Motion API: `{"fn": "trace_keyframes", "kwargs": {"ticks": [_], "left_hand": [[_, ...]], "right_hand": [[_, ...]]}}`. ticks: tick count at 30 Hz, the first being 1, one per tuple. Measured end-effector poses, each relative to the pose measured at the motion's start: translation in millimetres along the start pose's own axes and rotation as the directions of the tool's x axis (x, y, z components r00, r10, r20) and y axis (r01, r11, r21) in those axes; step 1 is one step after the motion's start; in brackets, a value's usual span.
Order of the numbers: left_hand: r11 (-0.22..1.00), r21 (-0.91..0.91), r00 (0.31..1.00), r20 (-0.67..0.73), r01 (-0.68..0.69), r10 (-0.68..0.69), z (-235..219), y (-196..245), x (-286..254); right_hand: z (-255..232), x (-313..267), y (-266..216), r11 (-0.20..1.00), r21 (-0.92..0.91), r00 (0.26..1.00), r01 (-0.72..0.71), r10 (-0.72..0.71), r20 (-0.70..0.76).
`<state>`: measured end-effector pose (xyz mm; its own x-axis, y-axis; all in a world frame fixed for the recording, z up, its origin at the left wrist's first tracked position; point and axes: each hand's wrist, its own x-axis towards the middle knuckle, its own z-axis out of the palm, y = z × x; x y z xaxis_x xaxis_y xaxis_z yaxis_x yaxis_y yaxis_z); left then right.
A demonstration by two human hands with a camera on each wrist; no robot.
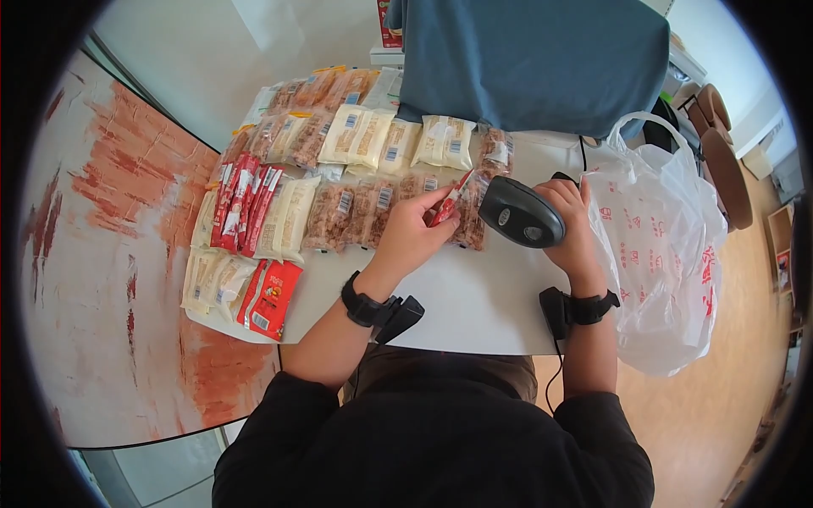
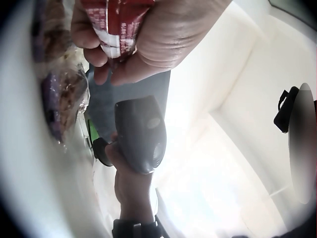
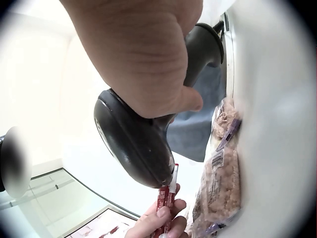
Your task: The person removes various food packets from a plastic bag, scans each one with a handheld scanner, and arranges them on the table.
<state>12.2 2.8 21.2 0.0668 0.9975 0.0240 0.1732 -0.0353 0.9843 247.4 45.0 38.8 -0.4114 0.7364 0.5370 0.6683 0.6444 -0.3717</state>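
Note:
My left hand [image 1: 421, 227] pinches a slim red and white packet [image 1: 447, 206] above the table, between thumb and fingers in the left wrist view. My right hand [image 1: 569, 224] grips the handle of a black barcode scanner [image 1: 521, 213]. The scanner's head points left toward the packet, and in the right wrist view its front end comes close over the packet [image 3: 166, 201]. Bags of brown shredded food [image 1: 373, 212] lie just beyond my left hand. More red stick packets [image 1: 241, 203] are piled at the left on the cream bags.
Cream bags with barcodes [image 1: 356, 135] lie in rows across the table [image 1: 449, 296]. A red pouch [image 1: 271, 296] rests at the front left edge. A blue-grey cloth [image 1: 525, 63] covers something at the back. At the right edge hangs a white plastic bag [image 1: 660, 245].

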Motion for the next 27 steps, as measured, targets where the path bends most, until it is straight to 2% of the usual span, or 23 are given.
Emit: {"fn": "trace_keyframes", "kwargs": {"ticks": [5, 8, 11, 14, 16, 20, 23, 27], "left_hand": [[0.997, -0.033, 0.997, -0.035, -0.075, 0.074, 3, -4, 0], [1.000, 0.009, 1.000, 0.024, -0.012, 0.012, 0, -3, 0], [1.000, 0.001, 1.000, 0.026, -0.014, 0.014, 1, -4, 0], [0.994, -0.064, 0.995, -0.039, -0.090, 0.088, 4, -8, 1], [0.994, -0.070, 0.996, -0.049, -0.084, 0.081, 4, -7, 0], [1.000, 0.003, 1.000, -0.003, -0.019, 0.019, 0, 2, -2], [0.998, -0.045, 0.999, -0.006, -0.031, 0.031, 1, -2, -1], [0.999, 0.000, 0.998, -0.032, -0.052, 0.052, -1, -5, 1]], "right_hand": [[0, 0, -1, 1.000, -0.010, 1.000, 0.006, -0.006, 0.002], [0, -1, 0, 1.000, -0.013, 1.000, 0.011, -0.011, 0.003], [1, -1, 1, 1.000, -0.012, 1.000, 0.012, -0.012, 0.003], [0, 0, 0, 1.000, -0.011, 1.000, 0.011, -0.011, -0.002], [0, 0, 1, 1.000, -0.007, 1.000, 0.013, -0.013, -0.014], [-2, -1, 7, 0.999, 0.029, 1.000, -0.020, 0.019, 0.019], [5, -3, 21, 0.998, 0.038, 0.996, -0.054, 0.051, 0.071], [3, -5, 27, 0.995, 0.005, 0.988, -0.095, 0.094, 0.121]]}}
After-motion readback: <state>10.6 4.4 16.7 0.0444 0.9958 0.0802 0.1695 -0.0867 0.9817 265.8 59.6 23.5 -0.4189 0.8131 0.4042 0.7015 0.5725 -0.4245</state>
